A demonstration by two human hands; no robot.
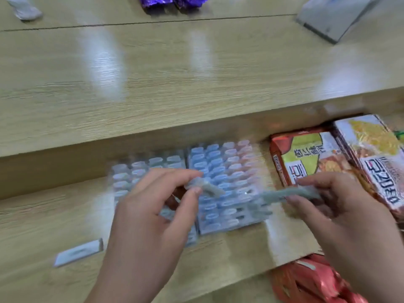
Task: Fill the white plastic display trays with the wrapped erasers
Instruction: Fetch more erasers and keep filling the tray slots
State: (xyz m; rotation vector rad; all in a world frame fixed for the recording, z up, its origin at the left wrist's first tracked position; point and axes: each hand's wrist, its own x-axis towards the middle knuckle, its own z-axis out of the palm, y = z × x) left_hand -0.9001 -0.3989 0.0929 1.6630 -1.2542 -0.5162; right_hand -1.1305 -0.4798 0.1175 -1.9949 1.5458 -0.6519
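Two white plastic display trays, a left tray [114, 186] and a right tray [231, 230], are being borne side by side, touching, on a wooden shelf [43, 215] toward its back edge. Their pockets are being largely taken up by wrapped erasers, though detail is being hidden by motion blur. A wrapped eraser [203, 185] is being pinched between the thumb and fingertips of the left hand [153, 215] above the seam between the trays. A pale wrapped piece [293, 193], too blurred to identify, is being gripped by the curled fingers of the right hand [341, 215] over the right tray's right edge. A loose eraser [78, 252] is being borne flat near the shelf's front edge, left of the trays. Two snack boxes [306, 158] are being carried at the shelf's right end.
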